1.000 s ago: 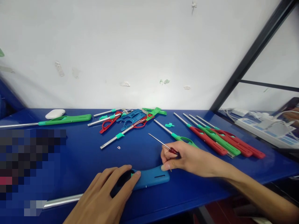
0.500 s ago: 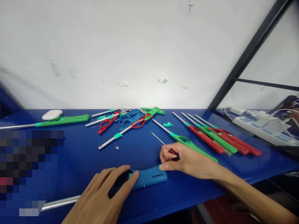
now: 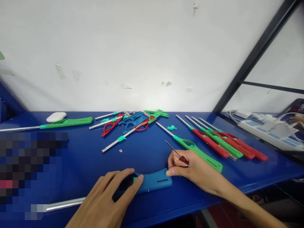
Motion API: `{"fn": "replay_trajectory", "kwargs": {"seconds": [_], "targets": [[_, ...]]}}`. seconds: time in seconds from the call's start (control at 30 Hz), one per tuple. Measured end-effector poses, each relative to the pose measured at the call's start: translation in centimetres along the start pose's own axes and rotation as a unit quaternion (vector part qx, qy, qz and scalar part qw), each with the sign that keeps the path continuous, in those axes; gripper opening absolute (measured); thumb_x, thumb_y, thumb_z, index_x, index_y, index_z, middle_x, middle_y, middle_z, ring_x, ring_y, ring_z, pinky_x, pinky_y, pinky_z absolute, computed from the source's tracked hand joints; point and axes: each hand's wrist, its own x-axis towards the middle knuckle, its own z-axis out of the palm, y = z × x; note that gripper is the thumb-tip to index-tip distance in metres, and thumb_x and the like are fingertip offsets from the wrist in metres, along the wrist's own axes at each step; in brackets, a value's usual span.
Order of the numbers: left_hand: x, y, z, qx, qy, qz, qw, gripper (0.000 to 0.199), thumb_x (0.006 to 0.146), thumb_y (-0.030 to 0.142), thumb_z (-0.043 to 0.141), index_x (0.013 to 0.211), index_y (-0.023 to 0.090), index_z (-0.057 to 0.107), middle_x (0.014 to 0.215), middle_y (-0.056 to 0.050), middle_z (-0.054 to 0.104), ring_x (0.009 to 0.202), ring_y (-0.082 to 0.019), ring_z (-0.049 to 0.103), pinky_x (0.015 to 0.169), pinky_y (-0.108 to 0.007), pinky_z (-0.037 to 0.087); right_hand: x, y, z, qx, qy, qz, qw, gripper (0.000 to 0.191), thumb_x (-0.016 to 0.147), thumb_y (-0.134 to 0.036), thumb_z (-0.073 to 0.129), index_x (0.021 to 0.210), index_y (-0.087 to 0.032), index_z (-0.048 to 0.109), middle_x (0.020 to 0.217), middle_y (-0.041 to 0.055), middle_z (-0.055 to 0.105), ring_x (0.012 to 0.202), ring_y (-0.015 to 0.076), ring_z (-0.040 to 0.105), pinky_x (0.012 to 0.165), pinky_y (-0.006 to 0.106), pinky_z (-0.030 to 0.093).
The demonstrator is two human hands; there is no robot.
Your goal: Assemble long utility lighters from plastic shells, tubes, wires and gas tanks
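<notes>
A blue long-neck gas lighter (image 3: 154,183) lies on the blue table in front of me, its metal tube pointing left. My left hand (image 3: 106,193) grips it around the trigger opening, thumb and fingers on either side. A small screwdriver (image 3: 182,159) with a dark red handle is held in my right hand (image 3: 190,166), its thin shaft pointing up and left. The right thumb touches the right end of the blue handle or is just beside it; I cannot tell which. Just behind the right hand lies a green lighter (image 3: 199,151).
Red lighters (image 3: 211,144) and another green one (image 3: 223,141) lie at the right. Opened blue (image 3: 135,122), red and green casings with metal tubes are piled at the back. A green lighter (image 3: 71,122) and white case (image 3: 56,117) lie at left. A power strip (image 3: 268,133) stands far right.
My right hand has shifted slightly right and down, and the screwdriver's tip has moved right and lower. The left hand keeps its grip on the blue lighter. The view has shifted slightly.
</notes>
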Motion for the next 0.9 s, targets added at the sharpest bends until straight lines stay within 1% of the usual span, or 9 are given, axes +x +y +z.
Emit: {"fn": "replay_trajectory", "kwargs": {"seconds": [0.2, 0.3, 0.37, 0.5, 0.57, 0.63, 0.73, 0.8, 0.9], "targets": [[0.0, -0.2, 0.3, 0.006, 0.012, 0.003, 1.000, 0.085, 0.095, 0.002, 0.044, 0.175, 0.033, 0.043, 0.154, 0.000, 0.072, 0.134, -0.024, 0.070, 0.112, -0.035, 0.060, -0.1, 0.4, -0.2, -0.017, 0.011, -0.006, 1.000, 0.069, 0.085, -0.043, 0.092, 0.070, -0.025, 0.027, 0.082, -0.0028, 0.065, 0.073, 0.0147, 0.050, 0.073, 0.030, 0.040], [0.1, -0.2, 0.3, 0.005, 0.019, 0.002, 1.000, 0.083, 0.096, 0.002, 0.042, 0.174, 0.033, 0.044, 0.153, -0.001, 0.073, 0.133, -0.024, 0.071, 0.111, -0.035, 0.061, -0.8, 0.5, -0.9, -0.042, 0.044, -0.015, 0.998, 0.065, 0.089, -0.050, 0.089, 0.073, -0.025, 0.031, 0.077, -0.0060, 0.047, 0.072, 0.0146, 0.039, 0.069, 0.030, 0.035], [0.2, -0.1, 0.1, 0.002, 0.014, -0.001, 1.000, 0.082, 0.098, 0.003, 0.043, 0.174, 0.033, 0.044, 0.153, 0.000, 0.073, 0.132, -0.024, 0.071, 0.110, -0.035, 0.062, -1.6, 0.8, -1.2, -0.059, 0.081, -0.015, 0.995, 0.051, 0.101, -0.057, 0.077, 0.082, -0.026, 0.041, 0.079, -0.0066, 0.038, 0.073, 0.0158, 0.034, 0.067, 0.030, 0.032], [0.2, 0.1, 0.0, -0.004, 0.010, -0.009, 1.000, 0.082, 0.098, 0.003, 0.043, 0.174, 0.033, 0.044, 0.152, -0.001, 0.073, 0.132, -0.024, 0.072, 0.110, -0.036, 0.063, -2.9, 2.0, -1.1, -0.073, 0.169, -0.016, 0.983, 0.032, 0.116, -0.061, 0.046, 0.107, -0.030, 0.046, 0.087, -0.0058, 0.044, 0.071, 0.0166, 0.038, 0.065, 0.029, 0.037], [0.1, 0.2, 0.0, -0.003, 0.012, -0.013, 1.000, 0.083, 0.097, 0.001, 0.042, 0.173, 0.034, 0.045, 0.152, -0.001, 0.073, 0.133, -0.023, 0.072, 0.111, -0.035, 0.062, -3.0, 2.4, -0.8, -0.103, 0.217, -0.042, 0.970, 0.032, 0.116, -0.058, 0.050, 0.103, -0.029, 0.049, 0.086, -0.0050, 0.048, 0.071, 0.0166, 0.042, 0.066, 0.029, 0.041], [0.0, 0.2, 0.1, 0.001, 0.018, -0.016, 1.000, 0.085, 0.096, 0.000, 0.040, 0.174, 0.035, 0.044, 0.152, -0.001, 0.074, 0.133, -0.023, 0.072, 0.110, -0.035, 0.062, -3.0, 2.2, -0.7, -0.121, 0.246, -0.076, 0.959, 0.031, 0.111, -0.057, 0.062, 0.101, -0.028, 0.060, 0.091, -0.0014, 0.059, 0.079, 0.0179, 0.055, 0.074, 0.030, 0.049], [0.0, 0.2, 0.1, -0.002, 0.010, -0.019, 1.000, 0.084, 0.098, 0.002, 0.042, 0.174, 0.036, 0.043, 0.152, -0.002, 0.074, 0.132, -0.025, 0.074, 0.108, -0.037, 0.064, -3.0, 1.4, -1.0, -0.070, 0.248, -0.100, 0.961, 0.035, 0.097, -0.056, 0.084, 0.117, -0.028, 0.078, 0.112, 0.0044, 0.076, 0.101, 0.0238, 0.071, 0.088, 0.032, 0.058], [0.1, 0.2, 0.0, -0.001, 0.002, -0.016, 1.000, 0.083, 0.098, 0.003, 0.043, 0.174, 0.035, 0.043, 0.152, -0.002, 0.074, 0.131, -0.026, 0.075, 0.105, -0.037, 0.066, -3.1, 1.0, -1.1, -0.024, 0.268, -0.124, 0.955, 0.042, 0.092, -0.055, 0.090, 0.125, -0.030, 0.081, 0.105, 0.0037, 0.079, 0.093, 0.0232, 0.073, 0.080, 0.031, 0.060], [0.2, 0.2, 0.0, 0.009, 0.004, -0.013, 1.000, 0.084, 0.097, 0.002, 0.043, 0.174, 0.035, 0.044, 0.152, -0.002, 0.074, 0.130, -0.026, 0.075, 0.103, -0.037, 0.067, -3.1, 0.9, -0.6, 0.008, 0.346, -0.189, 0.919, 0.035, 0.103, -0.059, 0.077, 0.099, -0.025, 0.081, 0.078, 0.0014, 0.069, 0.066, 0.0166, 0.061, 0.058, 0.027, 0.050]]}}
